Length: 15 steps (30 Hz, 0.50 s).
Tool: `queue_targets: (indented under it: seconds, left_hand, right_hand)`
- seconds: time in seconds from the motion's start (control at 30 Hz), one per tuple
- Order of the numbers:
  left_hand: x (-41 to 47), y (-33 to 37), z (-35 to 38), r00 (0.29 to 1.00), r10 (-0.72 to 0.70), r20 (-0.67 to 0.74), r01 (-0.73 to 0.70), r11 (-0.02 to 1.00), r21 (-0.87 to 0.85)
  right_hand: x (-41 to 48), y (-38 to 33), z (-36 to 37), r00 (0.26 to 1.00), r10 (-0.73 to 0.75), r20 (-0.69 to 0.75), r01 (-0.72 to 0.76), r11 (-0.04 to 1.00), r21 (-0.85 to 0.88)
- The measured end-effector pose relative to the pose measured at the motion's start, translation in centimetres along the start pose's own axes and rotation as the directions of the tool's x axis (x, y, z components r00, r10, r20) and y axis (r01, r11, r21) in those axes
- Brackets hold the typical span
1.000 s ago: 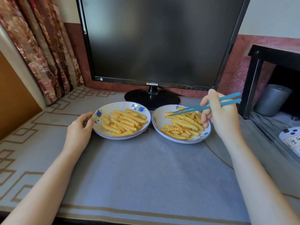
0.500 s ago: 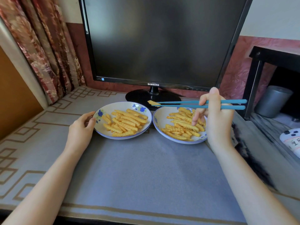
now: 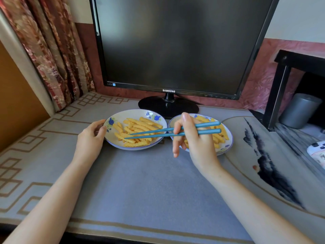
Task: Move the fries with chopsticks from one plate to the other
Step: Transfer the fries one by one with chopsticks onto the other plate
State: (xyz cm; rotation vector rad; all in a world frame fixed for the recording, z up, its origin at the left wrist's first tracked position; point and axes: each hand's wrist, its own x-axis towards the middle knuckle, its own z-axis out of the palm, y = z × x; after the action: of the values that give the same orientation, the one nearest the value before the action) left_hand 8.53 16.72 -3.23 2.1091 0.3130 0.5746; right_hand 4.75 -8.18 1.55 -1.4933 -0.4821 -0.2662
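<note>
Right now the right hand (image 3: pixel 195 143) grips a pair of teal chopsticks (image 3: pixel 158 132), with the index finger and thumb curled round the shafts and the other fingers hanging bent below. The chopsticks lie almost level, their long axis running side to side. The thin tips point to the person's left and a little downward, and the thick butt ends stick out to the right past the knuckles. The two sticks run nearly parallel, one just above the other, and the tips stand slightly apart. Those tips sit over the crinkle-cut fries (image 3: pixel 139 127) heaped on the left plate (image 3: pixel 135 147), a white dish with blue flowers on its rim. Whether the tips touch a fry, or hold one, cannot be told. The left hand (image 3: pixel 91 138) holds that plate's left rim, fingers curled and thumb against the edge.

Just beside it, rims nearly touching, stands the right plate (image 3: pixel 229 145), partly hidden by the right hand, with more fries (image 3: pixel 222 136) on it. Both plates rest on a grey tablecloth (image 3: pixel 140 182), in front of the round base of a dark Samsung monitor (image 3: pixel 175 41). A flowered curtain (image 3: pixel 52 50) hangs at the far left.
</note>
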Motion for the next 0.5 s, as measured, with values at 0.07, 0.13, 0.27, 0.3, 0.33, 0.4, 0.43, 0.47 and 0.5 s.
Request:
queue_targets:
  seconds: [0.07, 0.13, 0.27, 0.3, 0.33, 0.4, 0.43, 0.47, 0.5]
  left_hand:
    - [0.0, 0.0, 0.0, 1.000, 0.002, -0.001, -0.002, 1.000, -0.003]
    - [0.0, 0.2, 0.0, 1.000, 0.004, -0.001, -0.004, 1.000, -0.003]
    - [-0.1, 0.2, -0.1, 1.000, 0.007, -0.001, -0.007, 1.000, 0.005]
    - [-0.1, 0.2, -0.1, 1.000, 0.004, -0.002, -0.004, 1.000, 0.003]
    - [-0.1, 0.2, -0.1, 1.000, 0.002, -0.003, -0.002, 1.000, 0.001]
    - [-0.1, 0.3, -0.1, 1.000, 0.000, -0.002, 0.000, 1.000, 0.001]
    - [-0.1, 0.3, -0.1, 1.000, 0.000, 0.000, 0.000, 1.000, 0.000]
    - [-0.1, 0.3, -0.1, 1.000, 0.000, 0.000, 0.000, 1.000, 0.000]
    - [-0.1, 0.3, -0.1, 1.000, 0.000, 0.000, 0.000, 1.000, -0.001]
  right_hand:
    - [0.0, -0.1, 0.0, 1.000, 0.002, 0.019, -0.003, 1.000, 0.007]
    - [0.0, -0.5, -0.2, 1.000, 0.005, 0.015, -0.005, 1.000, 0.010]
    - [0.5, -1.8, -1.6, 0.996, -0.008, -0.090, 0.007, 1.000, -0.014]
    - [0.7, -2.1, -2.2, 0.991, -0.018, -0.136, 0.013, 0.999, -0.040]
    - [0.9, -2.5, -2.9, 0.983, -0.030, -0.179, 0.018, 0.998, -0.066]
    - [1.4, -2.9, -4.3, 0.970, -0.057, -0.238, 0.030, 0.993, -0.117]
    - [1.7, -3.0, -5.1, 0.964, -0.067, -0.257, 0.030, 0.989, -0.147]
    - [1.9, -3.0, -5.9, 0.959, -0.072, -0.273, 0.024, 0.984, -0.178]
    - [2.2, -2.9, -6.6, 0.957, -0.073, -0.282, 0.014, 0.978, -0.206]
